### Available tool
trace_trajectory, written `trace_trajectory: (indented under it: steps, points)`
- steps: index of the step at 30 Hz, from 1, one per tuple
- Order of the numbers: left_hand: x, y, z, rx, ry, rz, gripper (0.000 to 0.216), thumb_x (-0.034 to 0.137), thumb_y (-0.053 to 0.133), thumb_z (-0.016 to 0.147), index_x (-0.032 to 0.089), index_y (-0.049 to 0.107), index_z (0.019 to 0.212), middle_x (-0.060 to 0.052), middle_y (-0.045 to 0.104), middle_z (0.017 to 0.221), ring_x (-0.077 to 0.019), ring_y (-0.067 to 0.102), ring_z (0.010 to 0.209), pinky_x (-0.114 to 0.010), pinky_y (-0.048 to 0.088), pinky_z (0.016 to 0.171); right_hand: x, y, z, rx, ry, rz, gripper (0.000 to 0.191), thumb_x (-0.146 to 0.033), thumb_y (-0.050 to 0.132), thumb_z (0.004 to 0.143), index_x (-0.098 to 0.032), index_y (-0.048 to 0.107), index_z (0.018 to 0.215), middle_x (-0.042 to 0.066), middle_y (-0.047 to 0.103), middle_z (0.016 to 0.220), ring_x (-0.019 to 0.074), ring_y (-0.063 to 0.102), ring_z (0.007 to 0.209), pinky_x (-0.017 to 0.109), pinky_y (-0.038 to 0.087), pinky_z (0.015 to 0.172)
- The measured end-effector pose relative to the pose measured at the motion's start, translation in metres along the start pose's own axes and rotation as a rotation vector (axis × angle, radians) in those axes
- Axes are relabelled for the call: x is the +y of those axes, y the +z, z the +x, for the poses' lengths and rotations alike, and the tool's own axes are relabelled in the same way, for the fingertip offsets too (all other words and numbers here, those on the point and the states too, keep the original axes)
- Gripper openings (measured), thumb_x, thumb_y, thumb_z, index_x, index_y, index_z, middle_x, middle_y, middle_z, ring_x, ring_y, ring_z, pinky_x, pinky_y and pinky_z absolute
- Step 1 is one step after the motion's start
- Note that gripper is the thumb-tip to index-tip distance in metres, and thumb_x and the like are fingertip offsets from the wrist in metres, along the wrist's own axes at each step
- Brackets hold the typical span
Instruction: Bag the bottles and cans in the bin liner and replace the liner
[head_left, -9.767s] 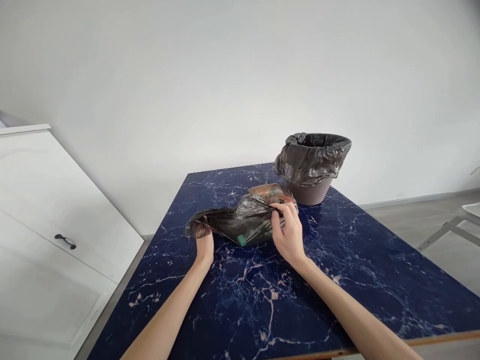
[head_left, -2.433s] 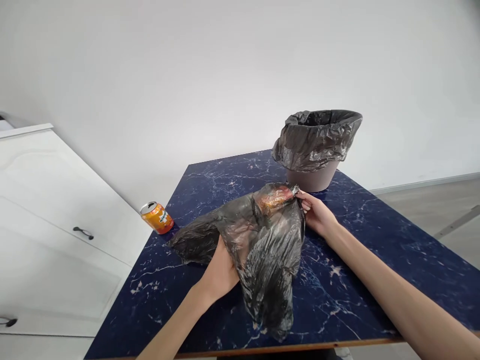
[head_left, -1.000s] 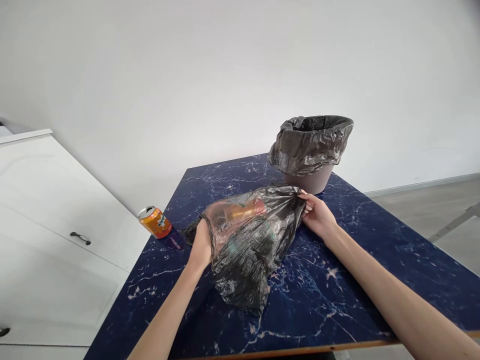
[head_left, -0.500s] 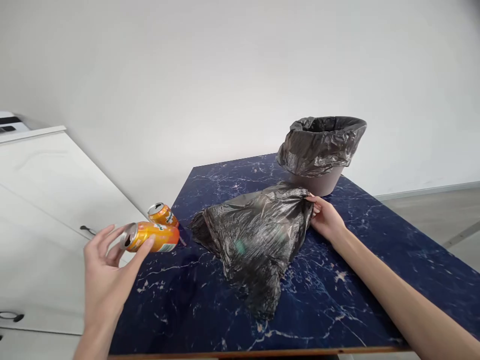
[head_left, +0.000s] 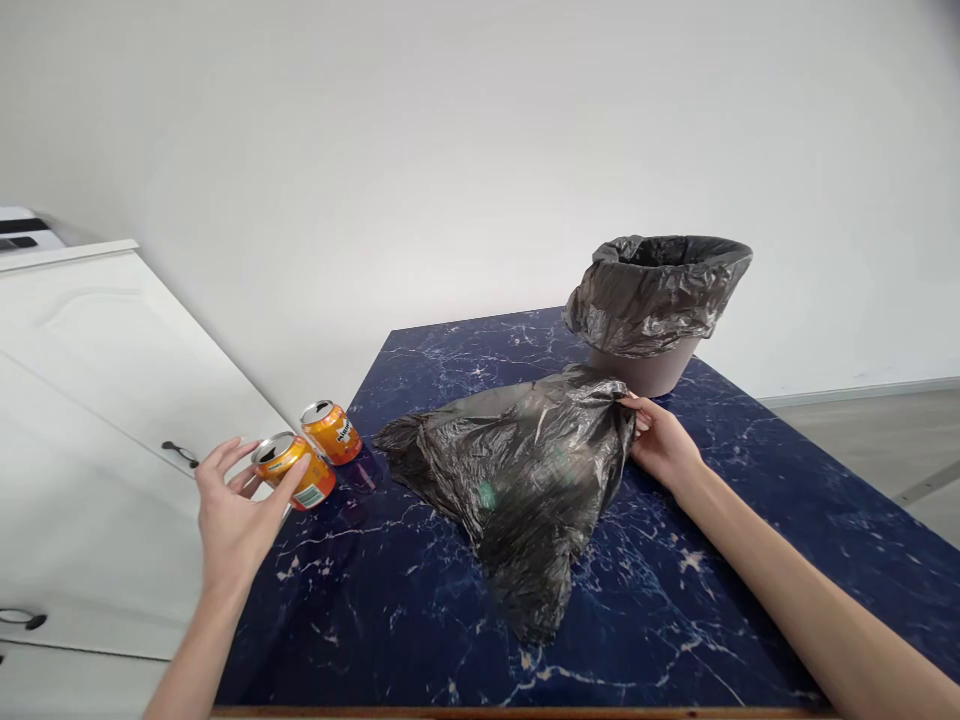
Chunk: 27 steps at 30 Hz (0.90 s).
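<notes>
Near the table's left edge, my left hand (head_left: 241, 500) grips an orange soda can (head_left: 304, 480) between thumb and fingers. That can is nearly upright, its opened top showing; whether its base touches the table I cannot tell. Just behind it stands a second orange soda can (head_left: 334, 436). My right hand (head_left: 664, 440) pinches the gathered edge of a black plastic garbage bag (head_left: 517, 480), which lies crumpled across the middle of the table. Something greenish shows faintly through the bag's film; its kind is hidden.
A greyish trash bin (head_left: 652, 370) with a black liner (head_left: 660, 300) folded over its rim stands at the back right, behind the bag. The dark blue marbled table (head_left: 375, 620) meets a white cabinet (head_left: 97, 420) on the left and a pale wall behind.
My left hand has tipped its can from lying sideways to nearly upright, lowering it beside the other can. My right hand keeps its hold on the bag. The view has shifted slightly.
</notes>
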<state>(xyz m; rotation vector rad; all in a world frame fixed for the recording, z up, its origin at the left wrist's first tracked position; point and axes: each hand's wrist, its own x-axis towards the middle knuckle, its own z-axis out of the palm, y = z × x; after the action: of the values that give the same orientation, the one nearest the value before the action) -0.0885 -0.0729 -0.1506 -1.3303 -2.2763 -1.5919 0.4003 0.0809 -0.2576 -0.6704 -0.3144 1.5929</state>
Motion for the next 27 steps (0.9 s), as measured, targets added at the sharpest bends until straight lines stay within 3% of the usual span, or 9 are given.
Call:
trace_trajectory:
  steps: [8,11,14,15,17,19,21,23,27]
  points:
    - [-0.004,0.01,-0.006,-0.057,-0.005,-0.026,0.091,0.051,0.091,0.072,0.024,0.045,0.146,-0.018,0.054,0.155,-0.0388,0.063,0.136,-0.058,0.053,0.115,-0.001,-0.004,0.002,0.002,0.006,-0.043,0.05,-0.004,0.088,0.062,-0.023,0.043,0.072,-0.013,0.036,0.05,0.0027,0.034,0.039,0.014,0.037,0.034]
    - [-0.001,0.01,-0.018,0.054,0.211,0.065,0.091,0.051,0.09,0.073,0.019,0.045,0.145,-0.021,0.047,0.155,-0.0393,0.052,0.146,-0.057,0.045,0.123,0.0,-0.003,0.002,0.009,0.001,-0.041,0.051,-0.005,0.089,0.061,-0.023,0.042,0.071,-0.013,0.035,0.05,0.0024,0.033,0.039,0.014,0.038,0.034]
    - [0.01,0.01,-0.041,0.125,0.515,0.148,0.059,0.042,0.08,0.087,0.017,0.056,0.134,-0.017,0.059,0.136,-0.0374,0.051,0.143,-0.056,0.044,0.122,0.001,-0.003,0.001,0.013,-0.005,-0.033,0.051,-0.005,0.089,0.06,-0.023,0.043,0.072,-0.013,0.036,0.05,0.0022,0.032,0.04,0.014,0.038,0.034]
    - [0.015,0.011,-0.05,0.049,0.577,0.146,0.042,0.038,0.074,0.093,0.018,0.06,0.128,-0.015,0.063,0.127,-0.0348,0.057,0.136,-0.054,0.046,0.12,0.001,-0.002,0.001,0.013,-0.005,-0.03,0.05,-0.005,0.089,0.06,-0.023,0.044,0.072,-0.013,0.036,0.05,0.0021,0.032,0.04,0.013,0.037,0.034]
    - [0.026,0.018,-0.067,-0.271,0.645,0.123,0.022,0.032,0.06,0.103,0.023,0.068,0.122,-0.011,0.069,0.122,-0.0291,0.065,0.125,-0.048,0.049,0.116,0.001,-0.002,0.001,0.01,-0.005,-0.028,0.049,-0.004,0.089,0.06,-0.023,0.044,0.073,-0.013,0.036,0.05,0.0021,0.032,0.04,0.013,0.036,0.034]
    - [0.037,0.031,-0.082,-0.611,0.675,0.116,0.027,0.031,0.051,0.109,0.028,0.07,0.127,-0.009,0.071,0.132,-0.0277,0.064,0.131,-0.047,0.048,0.118,0.001,-0.002,0.001,0.005,-0.003,-0.033,0.049,-0.005,0.088,0.061,-0.023,0.045,0.073,-0.013,0.035,0.05,0.0024,0.031,0.04,0.013,0.037,0.034]
    - [0.046,0.047,-0.093,-0.823,0.681,0.124,0.034,0.034,0.046,0.111,0.03,0.068,0.137,-0.007,0.068,0.146,-0.0288,0.055,0.145,-0.051,0.042,0.125,0.001,-0.001,0.001,-0.001,-0.001,-0.042,0.048,-0.005,0.087,0.062,-0.023,0.045,0.073,-0.013,0.034,0.05,0.0029,0.031,0.039,0.014,0.037,0.034]
    - [0.054,0.064,-0.102,-0.921,0.678,0.123,0.041,0.036,0.044,0.112,0.031,0.06,0.15,-0.006,0.059,0.159,-0.0299,0.045,0.155,-0.054,0.037,0.13,0.0,-0.001,0.002,-0.004,0.0,-0.05,0.047,-0.005,0.087,0.062,-0.023,0.044,0.073,-0.013,0.033,0.05,0.0032,0.031,0.039,0.015,0.036,0.033]
    - [0.07,0.088,-0.111,-0.984,0.686,0.054,0.06,0.028,0.041,0.111,0.033,0.029,0.17,-0.008,0.037,0.175,-0.0298,0.035,0.162,-0.052,0.036,0.131,0.0,-0.001,0.003,-0.007,0.002,-0.056,0.048,-0.006,0.088,0.063,-0.023,0.044,0.072,-0.013,0.033,0.05,0.0028,0.031,0.039,0.014,0.034,0.033]
